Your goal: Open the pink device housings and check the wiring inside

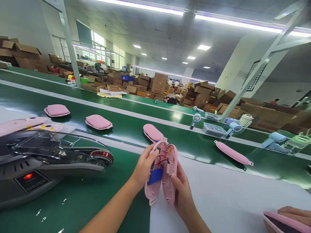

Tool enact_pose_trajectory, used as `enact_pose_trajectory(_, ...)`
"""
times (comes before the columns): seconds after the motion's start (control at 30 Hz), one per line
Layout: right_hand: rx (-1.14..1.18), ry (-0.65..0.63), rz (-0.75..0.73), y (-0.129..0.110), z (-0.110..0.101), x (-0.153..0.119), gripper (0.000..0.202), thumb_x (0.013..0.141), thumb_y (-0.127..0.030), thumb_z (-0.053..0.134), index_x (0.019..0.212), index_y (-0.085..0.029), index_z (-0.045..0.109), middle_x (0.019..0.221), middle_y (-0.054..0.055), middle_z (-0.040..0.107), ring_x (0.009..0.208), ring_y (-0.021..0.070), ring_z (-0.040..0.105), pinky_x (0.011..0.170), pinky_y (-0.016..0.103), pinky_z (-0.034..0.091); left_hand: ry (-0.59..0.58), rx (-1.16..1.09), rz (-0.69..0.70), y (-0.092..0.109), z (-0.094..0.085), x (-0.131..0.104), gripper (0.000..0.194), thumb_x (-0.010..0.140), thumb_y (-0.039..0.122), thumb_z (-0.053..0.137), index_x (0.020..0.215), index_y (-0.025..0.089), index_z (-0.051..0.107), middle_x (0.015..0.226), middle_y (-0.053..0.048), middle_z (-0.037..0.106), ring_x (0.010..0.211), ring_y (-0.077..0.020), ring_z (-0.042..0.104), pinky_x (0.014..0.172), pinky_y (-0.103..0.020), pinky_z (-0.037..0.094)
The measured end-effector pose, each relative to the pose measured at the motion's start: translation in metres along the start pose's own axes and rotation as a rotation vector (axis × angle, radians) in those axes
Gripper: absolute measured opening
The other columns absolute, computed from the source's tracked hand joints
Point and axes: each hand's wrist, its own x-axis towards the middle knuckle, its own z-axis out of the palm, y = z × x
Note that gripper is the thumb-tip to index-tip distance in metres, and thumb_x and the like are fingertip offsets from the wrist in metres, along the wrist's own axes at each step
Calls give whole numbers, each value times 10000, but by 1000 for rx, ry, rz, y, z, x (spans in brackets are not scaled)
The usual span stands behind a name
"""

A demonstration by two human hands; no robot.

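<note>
Now | both hands grasp pink casing [161, 174] | opened in halves, blue battery [155, 176], red wires [163, 158] exposed

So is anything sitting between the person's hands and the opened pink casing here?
Nothing visible. The left hand grips the shell half with the blue battery, and the right hand holds the other half of the opened pink casing directly. Both are in bare contact with it.

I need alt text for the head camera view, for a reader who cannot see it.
Two bare hands, left hand and right hand, hold an opened pink casing showing red wires and a blue battery, above a green conveyor belt carrying closed pink casings.
</note>
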Motion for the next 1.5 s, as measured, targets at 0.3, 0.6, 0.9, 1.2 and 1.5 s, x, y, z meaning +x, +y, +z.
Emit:
enact_pose_trajectory(0.3, -29, 91, -22, -1, 0, 3, 578, 778, -413, 701, 1305, -303, 490, 1348, 28, 528, 1244, 260, 486, 1039, 402, 431, -68, 86, 56, 0, -13, 6, 664, 644, 176, 570, 1288, 193, 407, 1177, -68, 598, 1024, -208, 585, 854, -299, 477)
enact_pose_trajectory(0.6, -96, 93, -53, 1, 1, 1, 587, 785, -438, 691, 1317, -304, 481, 1390, 18, 486, 1288, 235, 436, 1059, 351, 399, 39, 414, 81, 3, -8, 0, 527, 726, 144, 581, 1211, 276, 424, 1069, 7, 648, 934, -198, 605, 813, -319, 452)
enact_pose_trajectory(0.9, -112, 107, -13, 2, 0, 1, 606, 790, -434, 682, 1336, -283, 467, 1387, 35, 490, 1280, 255, 444, 1051, 386, 405, 60, 544, 15, 7, -9, -1, 552, 713, 241, 660, 1203, 287, 411, 980, 12, 682, 857, -216, 630, 728, -306, 463)
enact_pose_trajectory(1.2, -133, 111, -45, 1, 5, -2, 581, 788, -419, 688, 1316, -304, 473, 1392, 34, 481, 1277, 247, 450, 1045, 389, 414, 157, 720, 4, 6, 0, -7, 462, 760, 85, 425, 1189, 254, 415, 932, -35, 676, 819, -258, 629, 672, -322, 430)
enact_pose_trajectory(1.5, -210, 96, -147, 8, 2, 0, 583, 785, -419, 694, 1317, -331, 472, 1376, 37, 492, 1262, 244, 465, 1042, 405, 417, 182, 747, -13, 7, 12, -16, 451, 807, 109, 368, 1237, 239, 404, 954, -72, 662, 801, -288, 617, 636, -331, 377)
